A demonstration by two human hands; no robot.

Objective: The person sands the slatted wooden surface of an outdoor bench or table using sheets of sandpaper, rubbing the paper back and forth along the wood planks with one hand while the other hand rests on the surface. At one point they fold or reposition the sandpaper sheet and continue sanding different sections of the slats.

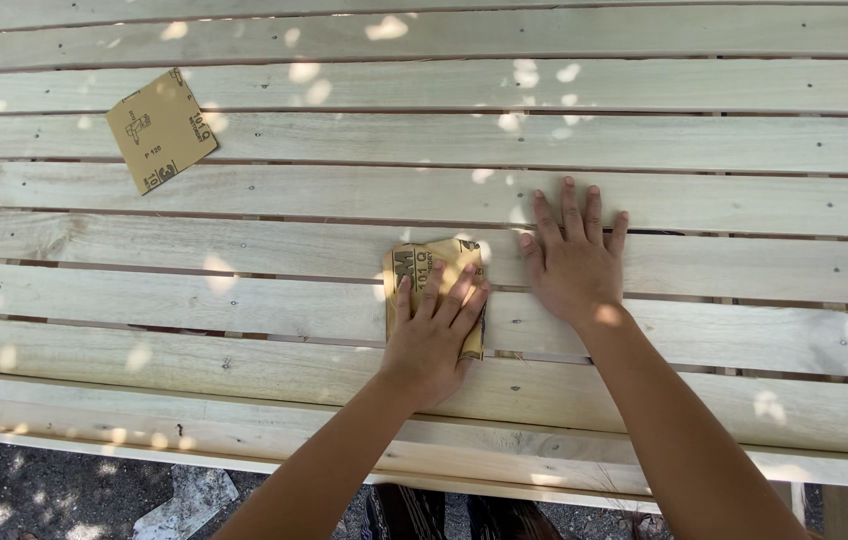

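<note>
A slatted surface of pale, unfinished wooden boards fills almost the whole view from the head camera, its boards running left to right with narrow dark gaps between them. Small patches of sunlight dot the wood. Below its near edge, a strip of dark gravelly ground shows, with a pale flat scrap lying on it near the bottom left.

Toward the far left corner of the slatted surface lies a loose square of tan sandpaper, backing side up with dark print, turned at an angle and touched by nothing.

Near the middle of the surface, closer to the near edge, a second, folded piece of sandpaper lies across two boards and the gap between them. The left hand rests flat on top of it, palm down, fingers extended and slightly spread, covering its lower half; the upper part and right edge of the sheet show beyond the fingertips.

Just to the right, the right hand lies palm down directly on the bare wood, fingers straight and lightly fanned, thumb pointing toward the folded piece of sandpaper without clearly touching it. Both forearms reach in from the bottom edge of the view.
</note>
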